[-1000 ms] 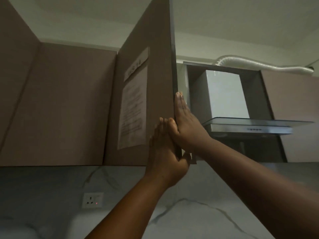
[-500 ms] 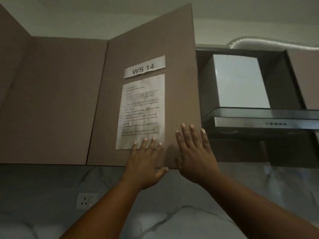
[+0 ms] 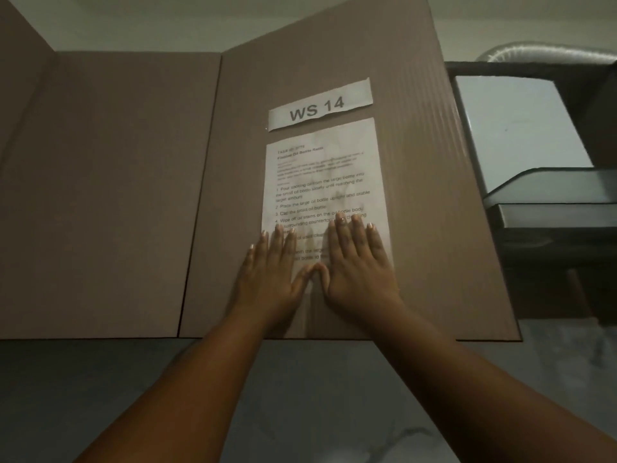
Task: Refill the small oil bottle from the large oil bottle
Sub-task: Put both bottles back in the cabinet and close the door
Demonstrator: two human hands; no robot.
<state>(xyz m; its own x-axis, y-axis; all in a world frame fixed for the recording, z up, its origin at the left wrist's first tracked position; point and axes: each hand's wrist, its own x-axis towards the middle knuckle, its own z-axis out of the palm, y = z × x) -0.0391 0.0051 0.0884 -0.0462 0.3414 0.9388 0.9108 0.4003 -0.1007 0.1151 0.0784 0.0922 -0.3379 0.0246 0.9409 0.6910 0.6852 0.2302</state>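
Whereas half a second ago both hands pressed low on the brown ribbed cabinet door (image 3: 334,162), on it now the left hand (image 3: 270,275) and right hand (image 3: 359,269) lie flat, fingers straight, thumbs touching, over the white printed instruction sheet (image 3: 320,182); no oil bottle shows.

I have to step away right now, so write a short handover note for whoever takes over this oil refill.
Left hand: open, flat on the cabinet door and the lower edge of the instruction sheet.
Right hand: open, flat on the same sheet, thumbs almost touching.
Oil bottles: neither is in view.
Done: nothing of the refill can be seen from here.
Left: find both bottles, pour from large into small, cap the small one, wipe off oil stains, as the sheet lists.
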